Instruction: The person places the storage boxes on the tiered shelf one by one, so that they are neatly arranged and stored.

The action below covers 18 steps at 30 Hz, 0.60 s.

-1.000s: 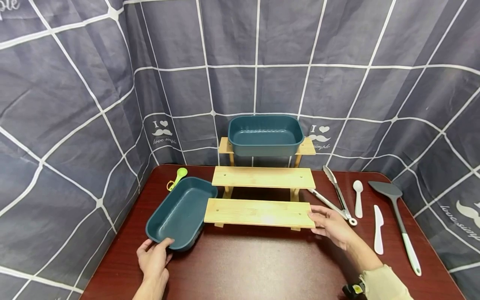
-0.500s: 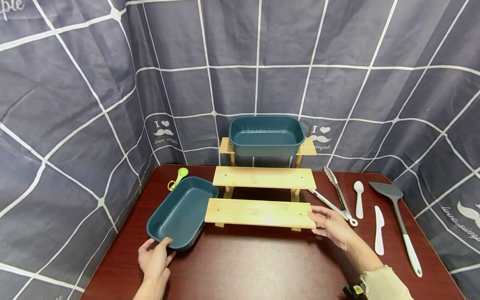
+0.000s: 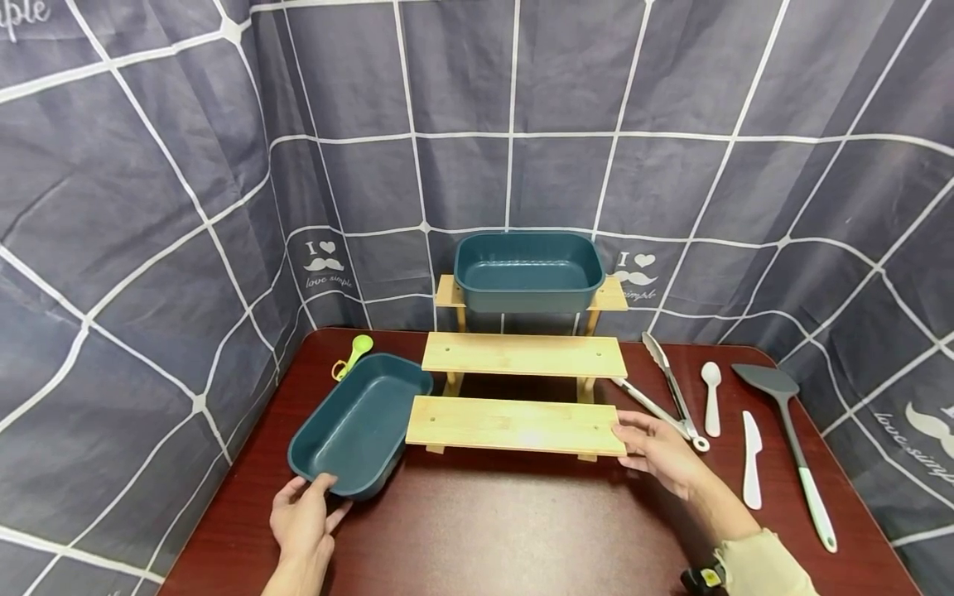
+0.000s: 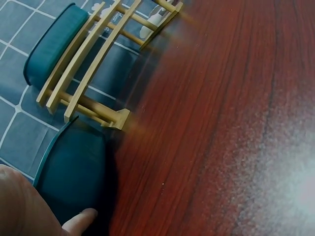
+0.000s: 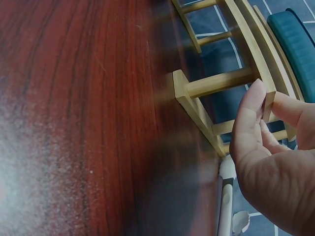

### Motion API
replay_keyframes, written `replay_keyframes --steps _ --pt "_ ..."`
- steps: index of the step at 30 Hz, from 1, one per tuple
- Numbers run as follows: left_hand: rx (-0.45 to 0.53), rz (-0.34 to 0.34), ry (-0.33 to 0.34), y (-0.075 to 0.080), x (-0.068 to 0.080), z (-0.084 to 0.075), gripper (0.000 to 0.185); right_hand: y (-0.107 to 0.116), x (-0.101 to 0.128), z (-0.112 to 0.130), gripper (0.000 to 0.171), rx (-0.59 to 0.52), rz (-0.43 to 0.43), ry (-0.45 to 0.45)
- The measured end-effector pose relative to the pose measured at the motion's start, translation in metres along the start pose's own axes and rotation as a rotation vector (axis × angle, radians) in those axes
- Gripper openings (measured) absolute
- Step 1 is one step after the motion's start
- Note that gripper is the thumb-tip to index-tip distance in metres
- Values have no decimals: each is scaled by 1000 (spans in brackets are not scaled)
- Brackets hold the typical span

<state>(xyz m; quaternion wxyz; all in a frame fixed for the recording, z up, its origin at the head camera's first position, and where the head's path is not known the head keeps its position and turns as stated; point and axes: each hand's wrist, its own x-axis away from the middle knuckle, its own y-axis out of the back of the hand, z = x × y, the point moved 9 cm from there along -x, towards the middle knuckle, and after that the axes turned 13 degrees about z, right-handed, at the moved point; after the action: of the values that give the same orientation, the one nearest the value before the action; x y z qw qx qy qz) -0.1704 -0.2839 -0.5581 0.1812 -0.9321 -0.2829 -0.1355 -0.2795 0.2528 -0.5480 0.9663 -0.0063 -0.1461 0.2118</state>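
Note:
With thumb over the rim and fingers underneath, my left hand (image 3: 301, 517) grips the near end of a dark teal rectangular bin (image 3: 365, 418). That bin sits slanted on the table, just left of a three-step wooden rack (image 3: 514, 424). At the rack's right side, my right hand (image 3: 659, 451) pinches the end of the lowest board; in the right wrist view the fingers (image 5: 253, 98) lie below the board end and the thumb above. A second teal bin (image 3: 529, 277) stands on the top step. The middle step (image 3: 525, 354) is bare.
Right of the rack lie metal tongs (image 3: 674, 389), a white spoon (image 3: 711, 397), a white knife (image 3: 752, 459) and a grey spatula (image 3: 790, 430). A green measuring spoon (image 3: 361, 346) lies behind the left bin. Grey checked curtains (image 3: 559, 99) enclose the dark red table (image 3: 477, 530).

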Motion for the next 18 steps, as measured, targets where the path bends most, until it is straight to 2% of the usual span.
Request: replay_keyframes --steps 8,14,18 --pt "9 -13 -12 5 0 0 39 0 -1 -1 65 -1 5 0" --pt "51 -24 -53 13 -4 0 42 0 -2 -3 63 -13 -1 -2" --pt "65 -51 -44 18 -8 2 44 0 -2 -2 62 -14 -2 2"
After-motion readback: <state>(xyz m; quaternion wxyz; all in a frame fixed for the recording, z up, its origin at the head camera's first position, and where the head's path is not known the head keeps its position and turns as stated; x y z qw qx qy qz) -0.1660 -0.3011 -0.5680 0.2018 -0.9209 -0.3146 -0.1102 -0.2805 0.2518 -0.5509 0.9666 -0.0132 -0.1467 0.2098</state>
